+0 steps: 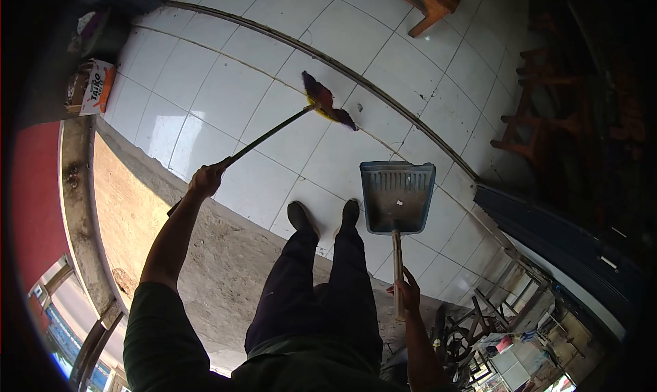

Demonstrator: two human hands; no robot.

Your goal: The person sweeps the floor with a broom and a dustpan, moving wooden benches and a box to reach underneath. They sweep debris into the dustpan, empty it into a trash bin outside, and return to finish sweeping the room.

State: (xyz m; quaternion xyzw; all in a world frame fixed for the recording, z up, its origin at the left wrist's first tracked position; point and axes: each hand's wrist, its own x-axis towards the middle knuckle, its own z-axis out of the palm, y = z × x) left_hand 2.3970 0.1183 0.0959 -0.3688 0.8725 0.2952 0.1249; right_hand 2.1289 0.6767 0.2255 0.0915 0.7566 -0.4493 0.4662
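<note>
My left hand (207, 181) is wrapped round the handle of a broom (274, 130), which slants away from me to the upper right. Its dark purple and yellow head (327, 104) lies on the white tiles near a floor track. On the other side, my right hand (406, 291) grips the pale handle of a dark blue-grey dustpan (398, 195). The pan has a slotted base and holds a small white scrap (400, 202). A small grey bit of litter (360, 107) sits just beyond the broom head.
A dark metal floor track (328, 60) curves across the tiles. Wooden furniture (438, 8) stands beyond it, with more at the right. A Taiko carton (97, 87) is at the far left. Rough concrete (226, 255) lies behind my feet, and a bicycle-like clutter (472, 330) at lower right.
</note>
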